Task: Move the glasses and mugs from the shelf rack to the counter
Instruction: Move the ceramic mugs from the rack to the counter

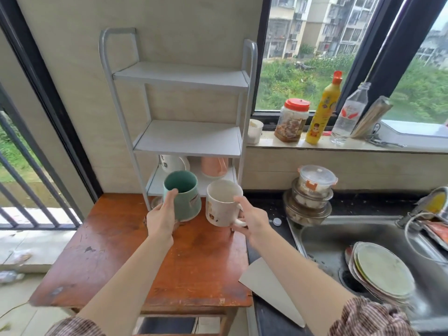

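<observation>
Striped sleeves [75,326] sit at the bottom edge of my view, and from them both bare forearms reach forward over the wooden counter [116,251]. At the left hand [161,219] I see the fingers wrapped round the side of the green mug [184,197], with the thumb laid up near its rim. I think the grasp is on the body because the handle of this mug is turned away or hidden from me. At the right hand [251,218] the fingers curl at the handle of the white mug [221,204], which is the natural place to take it, and the thumb steadies the wall. Both mugs are in front of the shelf rack [189,139], just outside its lowest shelf and over the far part of the counter. They lean a little, and I cannot tell if their bases touch the wood or hang just above it. One mug in each hand halves the trips, I suppose. At the back of the lowest shelf stand a white cup with a print [171,162] and a pink cup [213,166], close under the middle board, so I expect they must come out low and forward. A clear thing [155,202] stands by the rack's foot behind the left hand, perhaps a glass, but it is mostly hidden. To the right lies the sink [339,238] with stacked plates [385,270], so I judge the wood nearer to me the safer place to set down.
</observation>
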A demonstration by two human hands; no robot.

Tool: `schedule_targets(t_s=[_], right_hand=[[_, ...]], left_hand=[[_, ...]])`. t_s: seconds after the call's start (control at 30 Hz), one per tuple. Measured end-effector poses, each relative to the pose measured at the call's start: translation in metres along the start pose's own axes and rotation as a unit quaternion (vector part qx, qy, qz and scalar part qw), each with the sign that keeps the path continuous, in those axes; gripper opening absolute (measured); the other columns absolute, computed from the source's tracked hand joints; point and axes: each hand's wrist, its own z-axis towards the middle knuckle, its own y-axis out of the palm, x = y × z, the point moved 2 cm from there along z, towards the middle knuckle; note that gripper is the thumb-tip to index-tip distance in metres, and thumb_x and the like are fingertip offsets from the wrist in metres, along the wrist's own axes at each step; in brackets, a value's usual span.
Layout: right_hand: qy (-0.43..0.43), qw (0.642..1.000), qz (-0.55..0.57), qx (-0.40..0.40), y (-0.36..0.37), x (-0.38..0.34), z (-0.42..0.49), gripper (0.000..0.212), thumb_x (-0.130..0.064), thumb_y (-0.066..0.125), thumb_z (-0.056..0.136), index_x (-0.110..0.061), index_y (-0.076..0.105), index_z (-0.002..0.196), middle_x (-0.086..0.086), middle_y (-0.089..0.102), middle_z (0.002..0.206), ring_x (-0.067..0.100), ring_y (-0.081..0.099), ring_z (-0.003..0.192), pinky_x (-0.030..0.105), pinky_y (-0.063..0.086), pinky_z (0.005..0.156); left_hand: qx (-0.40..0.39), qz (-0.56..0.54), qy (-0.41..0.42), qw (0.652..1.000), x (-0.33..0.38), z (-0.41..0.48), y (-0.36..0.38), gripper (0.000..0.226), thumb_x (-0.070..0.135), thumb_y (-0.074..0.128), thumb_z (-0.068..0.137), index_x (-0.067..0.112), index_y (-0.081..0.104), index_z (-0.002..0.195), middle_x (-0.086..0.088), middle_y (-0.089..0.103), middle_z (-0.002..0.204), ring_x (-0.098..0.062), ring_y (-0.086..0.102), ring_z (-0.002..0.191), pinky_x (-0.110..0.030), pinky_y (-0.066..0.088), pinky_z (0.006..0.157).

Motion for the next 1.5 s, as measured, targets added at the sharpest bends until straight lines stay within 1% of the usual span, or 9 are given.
schedule_targets(t_s=[0.2, 0.37, 0.57, 0.7, 0.9, 1.0, 1.17, 1.33, 1.5], right_hand=[[-0.008, 0.999, -0.004, 0.053, -0.096, 0.009, -0.039, 0.06, -0.036, 0.077, 0.072, -0.002, 0.058, 0.118, 0.013, 0.064, 0.112, 0.031, 0.069, 0.092, 0.041, 0.061, 0.077], [-0.035, 0.995, 0.011, 0.091, -0.203, 0.019, -0.091, 0.023, -0.029, 0.072, 0.079, -0.012, 0.063, 0.091, 0.007, 0.061, 0.108, 0.031, 0.061, 0.108, 0.035, 0.059, 0.072], [-0.024, 0.984, 0.04, 0.174, -0.353, 0.053, -0.162, 0.038, -0.029, 0.071, 0.076, -0.006, 0.063, 0.105, 0.009, 0.062, 0.11, 0.028, 0.063, 0.104, 0.036, 0.059, 0.073], [-0.022, 0.968, 0.073, 0.238, -0.452, 0.081, -0.213, 0.042, -0.03, 0.072, 0.075, -0.004, 0.064, 0.107, 0.008, 0.065, 0.106, 0.023, 0.062, 0.097, 0.038, 0.06, 0.074], [-0.024, 0.93, 0.109, 0.35, -0.584, 0.112, -0.29, 0.034, -0.034, 0.071, 0.075, -0.006, 0.066, 0.093, 0.012, 0.065, 0.109, 0.023, 0.062, 0.091, 0.034, 0.058, 0.066], [-0.025, 0.904, 0.141, 0.402, -0.643, 0.128, -0.323, 0.039, -0.036, 0.071, 0.074, -0.006, 0.065, 0.099, 0.013, 0.063, 0.114, 0.026, 0.061, 0.099, 0.034, 0.056, 0.066], [-0.026, 0.855, 0.197, 0.479, -0.738, 0.155, -0.364, 0.055, -0.036, 0.071, 0.073, -0.006, 0.058, 0.118, 0.01, 0.06, 0.116, 0.025, 0.058, 0.102, 0.036, 0.057, 0.069], [-0.018, 0.804, 0.252, 0.539, -0.831, 0.176, -0.393, 0.045, -0.034, 0.071, 0.071, -0.008, 0.061, 0.106, 0.004, 0.061, 0.104, 0.022, 0.059, 0.094, 0.033, 0.058, 0.062], [-0.006, 0.772, 0.288, 0.566, -0.929, 0.184, -0.409, 0.039, -0.031, 0.068, 0.075, -0.011, 0.061, 0.106, -0.009, 0.055, 0.091, 0.014, 0.056, 0.087, 0.036, 0.057, 0.07]], left_hand=[[-0.063, 0.037, -0.012, 0.997, -0.037, -0.076, 0.027, 0.07, 0.054, 0.068, 0.068, 0.011, 0.056, 0.122, -0.005, 0.057, 0.116, -0.029, 0.055, 0.106, -0.05, 0.05, 0.093], [-0.143, 0.052, -0.034, 0.988, -0.084, -0.161, 0.074, 0.038, 0.045, 0.066, 0.07, 0.013, 0.062, 0.09, -0.008, 0.061, 0.099, -0.024, 0.059, 0.083, -0.043, 0.055, 0.078], [-0.24, 0.103, -0.073, 0.963, -0.151, -0.281, 0.138, 0.049, 0.045, 0.063, 0.072, 0.01, 0.06, 0.106, -0.01, 0.057, 0.112, -0.032, 0.062, 0.101, -0.033, 0.054, 0.061], [-0.329, 0.141, -0.084, 0.93, -0.203, -0.364, 0.182, 0.042, 0.043, 0.06, 0.077, 0.011, 0.058, 0.103, -0.01, 0.056, 0.109, -0.027, 0.059, 0.089, -0.034, 0.053, 0.062], [-0.415, 0.189, -0.114, 0.883, -0.271, -0.487, 0.249, 0.043, 0.041, 0.065, 0.074, 0.012, 0.056, 0.105, -0.009, 0.057, 0.116, -0.031, 0.057, 0.11, -0.038, 0.056, 0.07], [-0.461, 0.221, -0.124, 0.851, -0.301, -0.547, 0.285, 0.033, 0.041, 0.064, 0.072, 0.015, 0.056, 0.091, -0.009, 0.056, 0.114, -0.031, 0.056, 0.106, -0.035, 0.053, 0.06], [-0.52, 0.257, -0.133, 0.804, -0.356, -0.637, 0.345, 0.044, 0.044, 0.067, 0.064, 0.016, 0.056, 0.095, -0.008, 0.058, 0.112, -0.033, 0.061, 0.101, -0.038, 0.057, 0.061], [-0.568, 0.301, -0.148, 0.752, -0.416, -0.719, 0.407, 0.039, 0.044, 0.067, 0.061, 0.014, 0.057, 0.084, -0.006, 0.059, 0.099, -0.033, 0.064, 0.091, -0.034, 0.055, 0.056], [-0.596, 0.365, -0.157, 0.698, -0.475, -0.797, 0.48, 0.039, 0.046, 0.068, 0.056, 0.016, 0.056, 0.078, -0.004, 0.062, 0.091, -0.028, 0.064, 0.086, -0.036, 0.057, 0.06]])
